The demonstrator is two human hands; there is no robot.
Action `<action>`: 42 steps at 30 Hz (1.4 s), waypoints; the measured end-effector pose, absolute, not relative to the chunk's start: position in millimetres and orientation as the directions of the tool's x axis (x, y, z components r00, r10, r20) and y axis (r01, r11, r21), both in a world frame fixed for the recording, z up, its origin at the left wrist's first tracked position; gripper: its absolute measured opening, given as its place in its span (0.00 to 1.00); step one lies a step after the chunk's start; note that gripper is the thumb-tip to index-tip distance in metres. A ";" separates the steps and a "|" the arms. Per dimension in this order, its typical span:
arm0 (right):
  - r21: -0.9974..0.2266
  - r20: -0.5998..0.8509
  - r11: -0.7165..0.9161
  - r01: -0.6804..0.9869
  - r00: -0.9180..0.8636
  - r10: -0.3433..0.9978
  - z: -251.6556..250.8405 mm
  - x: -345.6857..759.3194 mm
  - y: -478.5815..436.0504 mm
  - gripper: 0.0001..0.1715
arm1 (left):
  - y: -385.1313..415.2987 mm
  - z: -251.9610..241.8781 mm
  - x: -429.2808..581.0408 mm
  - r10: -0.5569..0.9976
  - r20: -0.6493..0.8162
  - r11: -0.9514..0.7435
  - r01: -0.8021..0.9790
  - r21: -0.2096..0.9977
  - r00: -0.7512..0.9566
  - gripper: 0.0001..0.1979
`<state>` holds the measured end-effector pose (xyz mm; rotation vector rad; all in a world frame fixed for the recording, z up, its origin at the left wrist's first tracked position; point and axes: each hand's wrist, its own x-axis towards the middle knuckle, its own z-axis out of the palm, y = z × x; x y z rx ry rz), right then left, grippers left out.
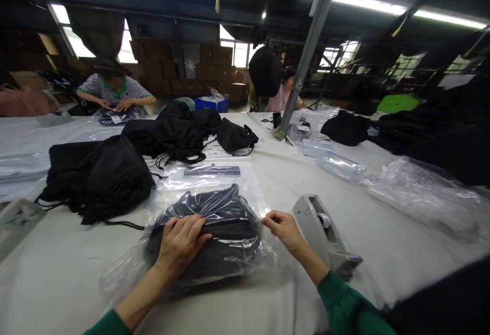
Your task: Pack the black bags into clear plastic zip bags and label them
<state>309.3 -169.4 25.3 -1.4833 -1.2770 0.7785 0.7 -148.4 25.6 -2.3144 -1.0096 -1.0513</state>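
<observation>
A clear plastic bag point(214, 192) with a folded black garment point(225, 222) inside lies on the white table point(383, 243) right in front of me. My left hand point(179, 243) rests flat on top of the bag, fingers spread, pressing the garment down. My right hand point(281, 228) pinches the bag's right edge between thumb and fingers. Both sleeves are green.
A grey tape dispenser point(321, 228) stands just right of my right hand. Black drawstring bags point(99, 176) are piled at left and centre back. Empty clear bags point(417, 192) lie at right. Two people sit across the table, one in stripes point(115, 90), one in pink point(283, 97). A grey pole point(306, 54) rises from the table.
</observation>
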 end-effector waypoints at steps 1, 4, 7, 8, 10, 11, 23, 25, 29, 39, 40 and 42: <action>-0.941 0.136 0.038 0.337 0.270 0.953 22.2 311.4 -165.9 0.27 | -149.4 24.9 -0.2 0.445 0.770 -0.659 0.749 -0.063 0.456 0.12; -0.925 0.181 0.017 0.380 0.402 0.898 22.8 323.2 -164.2 0.30 | -151.6 22.0 0.1 0.447 0.766 -0.657 0.751 -0.070 0.462 0.11; -0.909 0.235 0.003 0.418 0.505 0.831 38.9 353.1 -189.1 0.30 | -150.6 18.7 0.1 0.449 0.761 -0.655 0.752 -0.076 0.468 0.11; -0.899 0.261 0.000 0.437 0.536 0.803 45.6 367.5 -203.8 0.30 | -150.2 17.5 -0.4 0.448 0.762 -0.655 0.751 -0.077 0.468 0.12; -0.868 0.313 -0.041 0.495 0.609 0.728 56.6 399.7 -239.0 0.30 | -149.8 14.6 -2.1 0.440 0.768 -0.656 0.750 -0.079 0.466 0.12; -0.850 0.330 -0.081 0.521 0.646 0.688 59.8 415.4 -257.2 0.31 | -149.5 12.7 -3.2 0.434 0.774 -0.655 0.752 -0.081 0.462 0.12; -0.834 0.038 -0.309 0.457 0.607 0.794 36.4 460.2 -313.3 0.30 | -145.6 -1.4 -9.9 0.402 0.788 -0.639 0.759 -0.124 0.467 0.16; -0.845 0.014 -0.304 0.440 0.586 0.810 39.6 459.6 -308.4 0.29 | -145.7 -1.5 -10.0 0.392 0.792 -0.637 0.760 -0.134 0.468 0.16; -0.869 -0.042 -0.305 0.389 0.557 0.830 43.3 458.1 -301.3 0.27 | -144.8 -3.1 -9.8 0.389 0.792 -0.631 0.763 -0.143 0.470 0.15; -0.916 -0.004 -0.256 0.310 0.629 0.777 45.7 450.7 -324.1 0.25 | -142.9 -8.1 -11.4 0.439 0.783 -0.651 0.756 -0.061 0.441 0.18; -0.916 0.011 -0.252 0.312 0.649 0.761 43.5 449.7 -330.9 0.25 | -143.4 -9.4 -11.4 0.461 0.778 -0.653 0.757 -0.027 0.427 0.19; -0.916 0.036 -0.250 0.315 0.685 0.728 36.9 446.8 -344.5 0.24 | -144.4 -13.1 -11.7 0.505 0.768 -0.652 0.757 0.039 0.395 0.21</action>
